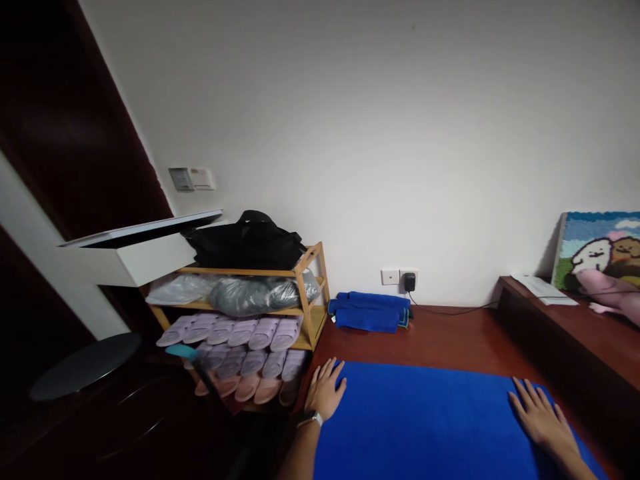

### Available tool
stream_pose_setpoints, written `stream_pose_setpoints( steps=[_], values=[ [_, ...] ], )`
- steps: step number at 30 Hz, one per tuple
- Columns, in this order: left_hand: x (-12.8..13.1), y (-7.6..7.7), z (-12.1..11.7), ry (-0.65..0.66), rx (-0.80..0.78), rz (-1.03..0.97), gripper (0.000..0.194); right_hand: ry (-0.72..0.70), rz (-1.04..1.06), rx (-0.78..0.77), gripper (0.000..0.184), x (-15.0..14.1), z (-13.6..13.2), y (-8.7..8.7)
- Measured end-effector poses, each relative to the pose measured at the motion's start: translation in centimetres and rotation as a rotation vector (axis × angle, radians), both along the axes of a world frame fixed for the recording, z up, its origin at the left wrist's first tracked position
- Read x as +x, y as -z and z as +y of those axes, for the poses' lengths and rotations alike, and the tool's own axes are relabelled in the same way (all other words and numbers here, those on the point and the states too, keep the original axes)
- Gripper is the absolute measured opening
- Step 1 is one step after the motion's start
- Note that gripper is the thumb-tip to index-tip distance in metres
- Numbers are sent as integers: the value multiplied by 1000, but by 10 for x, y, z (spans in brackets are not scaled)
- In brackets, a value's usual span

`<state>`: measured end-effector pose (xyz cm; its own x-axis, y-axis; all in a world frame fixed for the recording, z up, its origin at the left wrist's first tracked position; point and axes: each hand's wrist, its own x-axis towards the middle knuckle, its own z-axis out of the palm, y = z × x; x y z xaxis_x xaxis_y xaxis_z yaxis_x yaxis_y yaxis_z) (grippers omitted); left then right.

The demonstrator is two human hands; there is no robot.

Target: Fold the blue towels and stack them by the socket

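While my left hand (pixel 326 392), a watch (pixel 311 418) on its wrist, lies on the far left corner of a blue cloth (pixel 420 427), my right hand (pixel 543 417) rests near the far right one, fingers of both stretched out and gripping nothing. The cloth lies spread flat on a reddish-brown tabletop (pixel 455 333). On a raised ledge (pixel 595 347) at right are papers (pixel 543 290), a pink plush toy (pixel 610 293) and a leaning picture (pixel 593 253) of cartoon animals. At left, a wooden rack (pixel 313 320) bears lilac slippers (pixel 245 330) and pink slippers (pixel 267 390) below, plastic-wrapped goods at mid-height, and a black bag (pixel 245 243) beside a white box (pixel 155 257) on top. Beyond the spread cloth, folded blue cloths (pixel 370 311) lie near the white wall (pixel 380 133), where a black adapter (pixel 410 282) is plugged in.
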<state>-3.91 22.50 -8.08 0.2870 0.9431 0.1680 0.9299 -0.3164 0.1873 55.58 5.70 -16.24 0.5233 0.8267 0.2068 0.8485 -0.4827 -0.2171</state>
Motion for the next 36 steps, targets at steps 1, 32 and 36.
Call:
stream_pose_setpoints(
  steps=[1,32,36],
  values=[
    [0,0,0,0,-1,0,53,-2,-12,-34,80,1,2,1],
    [2,0,-3,22,-6,-67,54,-420,13,-124,73,-236,74,-86],
    [1,-1,-2,33,-2,-50,54,-660,171,-162,73,-332,88,-92]
  ],
)
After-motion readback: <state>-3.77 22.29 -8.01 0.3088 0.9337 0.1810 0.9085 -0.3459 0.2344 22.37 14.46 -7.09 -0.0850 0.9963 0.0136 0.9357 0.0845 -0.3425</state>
